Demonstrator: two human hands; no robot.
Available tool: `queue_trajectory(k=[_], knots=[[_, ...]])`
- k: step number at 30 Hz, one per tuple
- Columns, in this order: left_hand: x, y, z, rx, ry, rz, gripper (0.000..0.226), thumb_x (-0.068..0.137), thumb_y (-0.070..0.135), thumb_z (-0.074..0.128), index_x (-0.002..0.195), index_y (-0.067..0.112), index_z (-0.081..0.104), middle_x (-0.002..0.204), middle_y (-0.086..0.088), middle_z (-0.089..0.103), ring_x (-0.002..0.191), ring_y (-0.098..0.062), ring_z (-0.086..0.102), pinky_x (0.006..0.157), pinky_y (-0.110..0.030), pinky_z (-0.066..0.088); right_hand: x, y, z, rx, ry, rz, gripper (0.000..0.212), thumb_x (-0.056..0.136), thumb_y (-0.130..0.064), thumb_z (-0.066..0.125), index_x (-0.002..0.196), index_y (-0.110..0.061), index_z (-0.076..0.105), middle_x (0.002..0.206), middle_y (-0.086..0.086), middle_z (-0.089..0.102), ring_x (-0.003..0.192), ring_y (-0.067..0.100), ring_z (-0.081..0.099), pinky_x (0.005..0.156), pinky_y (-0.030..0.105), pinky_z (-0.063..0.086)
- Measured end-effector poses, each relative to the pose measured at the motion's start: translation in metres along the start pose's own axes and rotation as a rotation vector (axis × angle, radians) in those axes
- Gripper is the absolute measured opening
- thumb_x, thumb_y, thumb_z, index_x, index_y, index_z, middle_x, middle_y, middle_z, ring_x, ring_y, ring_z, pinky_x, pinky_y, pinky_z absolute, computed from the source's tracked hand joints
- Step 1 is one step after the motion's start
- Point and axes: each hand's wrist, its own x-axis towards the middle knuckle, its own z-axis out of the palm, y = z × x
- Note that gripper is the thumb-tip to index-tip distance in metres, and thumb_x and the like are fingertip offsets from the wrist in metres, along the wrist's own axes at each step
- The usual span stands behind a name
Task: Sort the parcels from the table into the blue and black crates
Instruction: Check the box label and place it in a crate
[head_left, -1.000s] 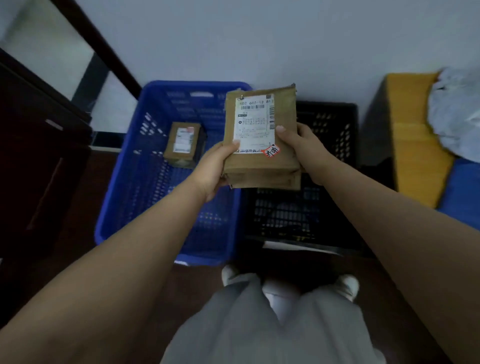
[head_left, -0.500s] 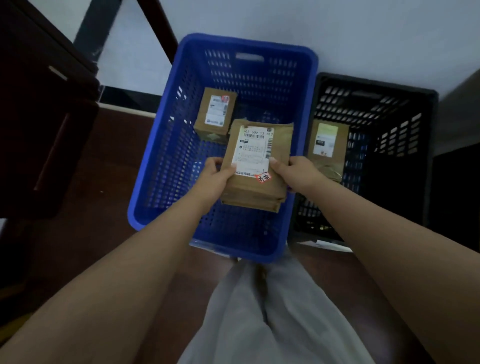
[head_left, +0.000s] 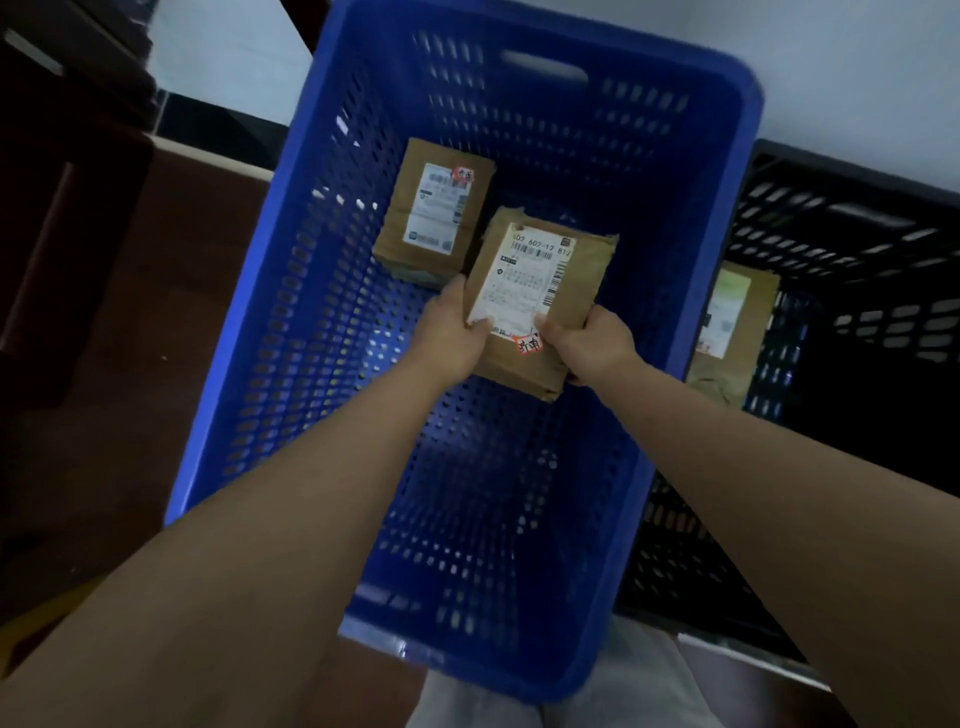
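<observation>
The blue crate (head_left: 270, 312) fills most of the view, with the black crate (head_left: 852, 249) touching its right wall. Inside the blue crate, both hands hold a brown parcel (head_left: 576, 280) above the perforated floor: the left hand (head_left: 452, 338) has its grip closed around the parcel's left edge, the right hand (head_left: 592, 345) around its lower right corner, thumbs on the white label. Another labelled parcel (head_left: 436, 218) lies in the blue crate, just beyond the held one. A third parcel (head_left: 737, 322) sits in the black crate.

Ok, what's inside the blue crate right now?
One labelled brown parcel lies on the blue crate floor. Both hands hold a second parcel inside it, hiding the floor beneath.
</observation>
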Motion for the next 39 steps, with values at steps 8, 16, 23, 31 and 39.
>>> queue_trajectory(k=[8,16,23,31,39], knots=[[0.108,-0.002,0.008,0.191,-0.037,0.033,0.05,0.095,0.014,0.058,0.142,0.009,0.041,0.141,-0.016,0.045,0.13,-0.03,0.043,0.102,-0.027,0.037,0.118,-0.01,0.017,0.029,0.132,0.07,0.055,0.095,-0.034,0.06,0.139,-0.008,0.039,0.132,0.01,0.055,0.116,0.029,0.056,0.078,0.027,0.041],[0.163,-0.018,0.007,0.531,-0.073,-0.008,0.08,0.092,0.038,0.062,0.154,0.026,0.013,0.161,-0.013,-0.015,0.146,-0.035,-0.019,0.118,-0.058,0.005,0.175,-0.015,0.038,-0.003,0.174,0.043,0.064,0.097,-0.024,0.057,0.149,-0.008,0.023,0.135,0.012,0.054,0.118,0.028,0.055,0.078,0.024,0.04],[0.178,-0.031,0.005,0.659,-0.111,0.021,0.089,0.095,0.032,0.059,0.155,0.027,-0.007,0.159,-0.01,-0.024,0.147,-0.036,-0.013,0.118,-0.057,0.008,0.188,-0.018,0.04,-0.108,0.071,-0.022,0.05,0.097,-0.019,0.059,0.139,-0.001,0.039,0.135,0.014,0.053,0.119,0.026,0.053,0.081,0.022,0.04],[0.164,-0.019,-0.003,0.737,-0.081,0.082,0.08,0.096,0.033,0.055,0.155,0.023,0.003,0.163,-0.01,-0.004,0.148,-0.036,0.001,0.118,-0.057,0.012,0.178,-0.02,0.03,-0.256,0.061,-0.072,0.097,0.091,-0.032,0.066,0.154,-0.009,-0.005,0.151,0.011,0.033,0.133,0.027,0.039,0.102,0.03,0.039],[0.097,0.006,-0.014,0.872,-0.001,0.301,0.062,0.096,0.028,0.052,0.151,0.017,0.025,0.159,-0.01,0.021,0.146,-0.032,0.016,0.114,-0.058,0.019,0.097,-0.023,0.012,-0.845,0.247,-0.378,0.052,0.094,-0.032,0.055,0.136,-0.006,0.036,0.134,0.018,0.045,0.121,0.034,0.043,0.099,0.04,0.034]])
